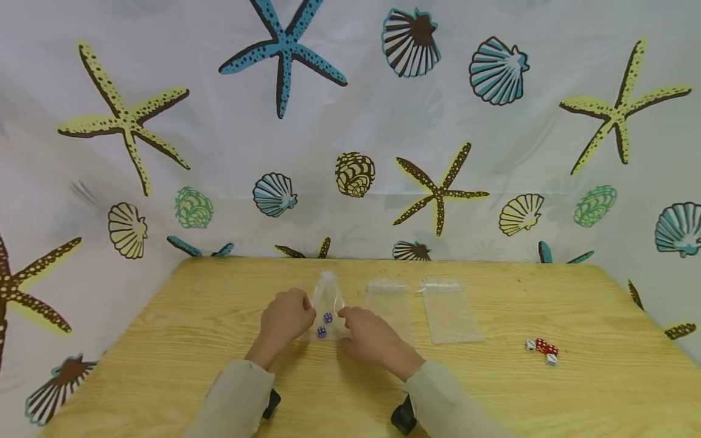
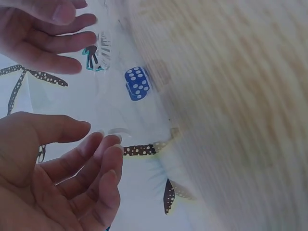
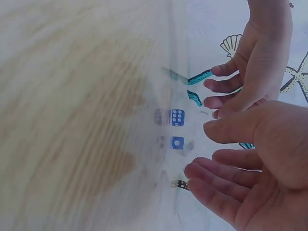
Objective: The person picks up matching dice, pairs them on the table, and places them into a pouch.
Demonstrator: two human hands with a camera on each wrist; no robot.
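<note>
One sheer pouch (image 1: 328, 304), two blue dice (image 1: 327, 317) showing within, was placed toward the table's (image 1: 219, 289) far edge, between left hand (image 1: 287, 314), loosely curved, and right hand (image 1: 371, 334), thumb parted from fingers, even, gentle handling seeming best lest dice shift.

Before us we see a pale yellow wood-grain table (image 1: 334, 407). On it lies a sheer white drawstring pouch (image 1: 328, 301), gathered at its top, two blue dice with white pips (image 1: 327, 317) showing within its outline. Rightward we find two flat sheer white pouches (image 1: 452, 316), side by side. Farther right, we see two red dice (image 1: 541, 345) and two white dice (image 1: 551, 360) clustered together.
</note>
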